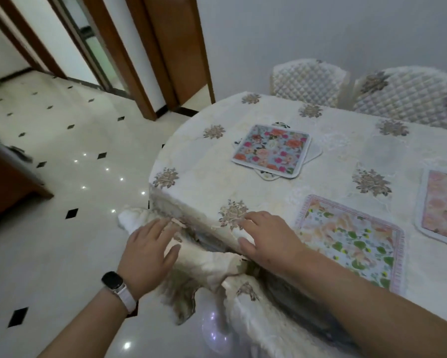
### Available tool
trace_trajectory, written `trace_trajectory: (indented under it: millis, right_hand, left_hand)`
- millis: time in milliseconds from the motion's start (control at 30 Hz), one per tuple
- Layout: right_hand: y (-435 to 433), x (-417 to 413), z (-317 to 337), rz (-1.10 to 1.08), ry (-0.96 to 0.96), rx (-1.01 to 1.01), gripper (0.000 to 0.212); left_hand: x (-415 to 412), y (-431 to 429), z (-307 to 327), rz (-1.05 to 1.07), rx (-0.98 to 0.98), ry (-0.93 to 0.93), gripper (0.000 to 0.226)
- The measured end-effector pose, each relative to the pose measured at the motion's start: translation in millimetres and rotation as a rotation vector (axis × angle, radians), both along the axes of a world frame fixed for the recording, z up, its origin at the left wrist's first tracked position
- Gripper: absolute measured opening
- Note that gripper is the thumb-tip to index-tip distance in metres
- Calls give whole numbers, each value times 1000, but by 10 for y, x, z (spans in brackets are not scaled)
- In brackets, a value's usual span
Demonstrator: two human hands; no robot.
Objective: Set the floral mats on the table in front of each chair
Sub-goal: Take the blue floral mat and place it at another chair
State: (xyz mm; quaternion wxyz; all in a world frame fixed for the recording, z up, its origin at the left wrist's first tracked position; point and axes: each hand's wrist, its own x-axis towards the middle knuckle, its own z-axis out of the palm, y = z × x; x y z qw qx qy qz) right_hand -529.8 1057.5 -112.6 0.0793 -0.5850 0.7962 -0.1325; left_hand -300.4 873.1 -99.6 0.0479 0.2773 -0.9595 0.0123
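Note:
A stack of floral mats (271, 151) lies near the table's rounded far-left end, a blue mat with pink and orange roses on top. A pale mat with green leaves (351, 239) lies flat near the front edge. A pink floral mat (443, 208) is cut off at the right border. My right hand (266, 239) rests with spread fingers on the tablecloth (196, 182) at the table's edge, left of the green-leaf mat. My left hand (150, 251), a watch on its wrist, hovers open over the hanging cloth just off the edge. Neither hand holds a mat.
Two chairs with quilted cream covers, one (307, 81) and another (411, 96), stand at the far side against the wall. A cloth-covered chair back (209, 262) sits below my hands. White tiled floor (62, 202) spreads left, with wooden door frames (144, 55) and a brown cabinet (7, 182).

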Motion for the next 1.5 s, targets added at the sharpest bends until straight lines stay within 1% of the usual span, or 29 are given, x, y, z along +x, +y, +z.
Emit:
trace_trajectory:
  millis: [100,233,333,467,733,933,1067,1167,1300,1500]
  right_hand:
    - [-484,333,113,48,57,17,48]
    - [-1243,988,278,99,102,38,43]
    - [-1853,1486,358,120,130,23,44]
    - [-2492,2039,418,141,97,13,44]
    - [-3496,2657,485,266,103,9,48]
    - [-4177,2732,359,323,128,-3,49]
    - [-4794,2713,196,364,78,14,48]
    - [-5311,2676,39,392,35,15,48]
    - [-6000,2519,-59,430,-17,49,47]
    - [-6880,2017,10,405,-64,3,46]
  left_hand:
    - [460,-320,20,65,31,30,49]
    - [1162,-895,59,89,45,84,49]
    - [1666,-1362,86,110,61,113,49]
    - [2281,-1820,107,145,99,150,51]
    - [3022,-2432,132,238,107,183,53]
    - [3159,-2847,112,277,55,162,47]
    - [3183,-3316,42,291,13,127,45]
    - [3131,-3745,-7,334,23,76,46]
    - [2909,-4322,1,379,40,49,44]
    - [2260,-5198,48,300,-25,17,40]
